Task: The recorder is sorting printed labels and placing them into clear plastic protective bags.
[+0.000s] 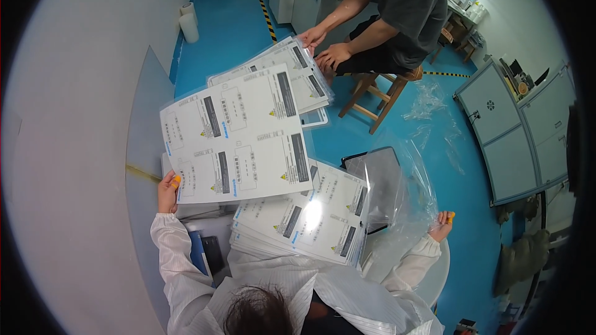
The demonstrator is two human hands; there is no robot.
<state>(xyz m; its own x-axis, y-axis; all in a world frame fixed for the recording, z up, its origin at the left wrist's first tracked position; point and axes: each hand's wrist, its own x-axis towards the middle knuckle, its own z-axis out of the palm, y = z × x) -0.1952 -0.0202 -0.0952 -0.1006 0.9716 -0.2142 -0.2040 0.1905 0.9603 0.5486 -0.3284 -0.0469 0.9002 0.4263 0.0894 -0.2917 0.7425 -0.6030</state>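
My left hand [167, 193], an orange cover on one fingertip, grips the lower left edge of a large white printed sheet [248, 142]. The sheet is raised and tilted, its printed side facing up. Off to the right, my right hand [441, 227] is closed on the edge of a clear plastic film [406, 177], with an orange cover on a fingertip as well. The film is stretched out and crumpled between that hand and the papers. Below the held sheet, in front of me, lies a stack of similar glossy printed sheets [323, 211].
Across from me a person [403, 12] on a wooden stool [382, 96] handles another pile of printed sheets [273, 62]. A dark grey bin [375, 170] stands beyond my stack. Discarded film [431, 111] litters the blue floor. Grey cabinets [503, 130] stand right; a wall rises left.
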